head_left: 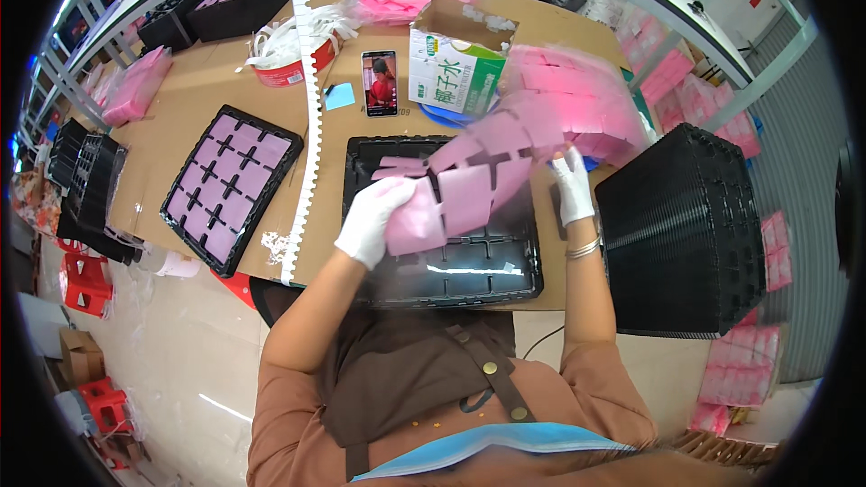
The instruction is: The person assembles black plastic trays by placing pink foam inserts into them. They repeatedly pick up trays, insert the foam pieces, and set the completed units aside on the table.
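A pink foam sheet (pixel 487 171) with cross-shaped slots hangs tilted and partly blurred over a black plastic tray (pixel 451 284). My left hand (pixel 374 219), in a white glove, is closed on the sheet's near left corner. At its right end my gloved right hand (pixel 574 185) grips the edge, its fingertips smeared by motion. Underneath, the tray lies flat on the brown table, its ribbed floor partly hidden. Left of it, a second black tray (pixel 225 261) holds a pink slotted sheet (pixel 225 182) lying flat inside.
A tall stack of black trays (pixel 677 234) stands at the right. Behind are a pile of pink foam sheets (pixel 577 95), an open carton (pixel 456 68), a phone (pixel 380 83) and a red tub of white strips (pixel 280 74). A white toothed strip (pixel 313 126) crosses the table.
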`<state>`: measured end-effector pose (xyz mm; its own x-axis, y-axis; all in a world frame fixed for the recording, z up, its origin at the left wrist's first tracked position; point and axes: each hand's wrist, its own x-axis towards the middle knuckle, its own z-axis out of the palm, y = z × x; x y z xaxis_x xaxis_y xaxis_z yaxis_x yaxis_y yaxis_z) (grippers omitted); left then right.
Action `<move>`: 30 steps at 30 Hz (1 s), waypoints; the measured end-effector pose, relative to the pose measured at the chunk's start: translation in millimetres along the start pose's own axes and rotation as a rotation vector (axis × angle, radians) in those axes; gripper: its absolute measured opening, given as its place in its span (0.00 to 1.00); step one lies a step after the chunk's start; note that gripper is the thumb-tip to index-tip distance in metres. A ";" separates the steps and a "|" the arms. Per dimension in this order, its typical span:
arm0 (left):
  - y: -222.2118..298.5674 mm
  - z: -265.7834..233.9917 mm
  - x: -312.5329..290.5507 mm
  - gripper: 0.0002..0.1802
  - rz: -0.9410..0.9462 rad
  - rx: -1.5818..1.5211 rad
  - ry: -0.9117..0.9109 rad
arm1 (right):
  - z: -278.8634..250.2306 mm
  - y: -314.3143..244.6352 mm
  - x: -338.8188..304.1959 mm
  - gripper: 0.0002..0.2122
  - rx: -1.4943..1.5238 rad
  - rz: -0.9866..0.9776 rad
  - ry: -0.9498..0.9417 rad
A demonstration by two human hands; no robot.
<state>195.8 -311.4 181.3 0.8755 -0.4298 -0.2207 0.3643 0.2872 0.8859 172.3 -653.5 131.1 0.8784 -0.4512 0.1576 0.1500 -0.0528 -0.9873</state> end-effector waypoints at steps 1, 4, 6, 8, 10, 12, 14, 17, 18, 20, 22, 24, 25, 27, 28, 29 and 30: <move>1.1 -10.7 -7.3 0.11 -0.041 0.044 0.010 | -9.6 19.0 3.8 0.21 0.355 0.184 -0.203; -15.3 -44.7 -16.9 0.10 -0.034 0.150 0.095 | 21.7 3.0 -20.6 0.18 0.448 0.335 -0.401; -24.2 -51.8 -25.5 0.14 -0.038 0.219 0.159 | 28.3 -0.9 -36.4 0.14 0.340 0.375 -0.354; -36.9 -64.0 -29.5 0.20 -0.089 0.281 0.078 | 19.4 15.0 -51.9 0.11 0.212 0.435 -0.300; -54.2 -71.7 -33.0 0.29 -0.115 0.329 0.049 | 6.6 24.3 -70.4 0.10 0.122 0.528 -0.259; -59.9 -67.6 -40.0 0.36 -0.159 0.367 0.049 | -4.6 32.0 -86.8 0.09 0.034 0.624 -0.230; -61.8 -66.9 -42.4 0.37 -0.206 0.407 0.056 | -5.6 29.9 -92.6 0.08 0.001 0.662 -0.216; -63.8 -65.1 -40.4 0.35 -0.087 0.454 0.103 | 1.9 25.8 -96.4 0.06 -0.064 0.646 -0.208; -64.5 -58.2 -44.1 0.32 0.043 0.500 0.137 | 4.9 25.5 -97.2 0.07 -0.097 0.635 -0.225; -50.2 -47.7 -60.1 0.30 0.098 0.531 0.170 | 11.3 26.2 -99.6 0.07 -0.121 0.619 -0.244; -43.5 -45.4 -70.5 0.29 0.095 0.609 0.202 | 17.2 25.3 -103.2 0.09 -0.108 0.618 -0.259; -45.1 -57.0 -66.1 0.27 -0.152 0.572 0.266 | 22.8 25.7 -105.0 0.09 -0.134 0.618 -0.228; -55.6 -71.5 -62.1 0.25 0.030 0.755 0.243 | 25.0 25.6 -105.0 0.09 -0.148 0.614 -0.215; -68.5 -80.4 -62.9 0.25 0.001 0.724 0.275 | 23.3 31.5 -100.9 0.08 -0.174 0.566 -0.188; -72.3 -82.2 -62.4 0.25 -0.009 0.696 0.273 | 20.6 34.2 -102.3 0.08 -0.189 0.550 -0.170; -75.4 -82.7 -61.3 0.25 -0.021 0.667 0.269 | 19.2 34.8 -101.8 0.08 -0.158 0.548 -0.156; -78.1 -82.8 -59.9 0.25 -0.032 0.639 0.266 | 18.8 33.6 -99.0 0.08 -0.127 0.547 -0.142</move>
<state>141.2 -237.2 91.5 0.9452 -0.1820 -0.2711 0.2042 -0.3181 0.9258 98.9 -593.9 82.8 0.8664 -0.3198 -0.3834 -0.3908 0.0437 -0.9194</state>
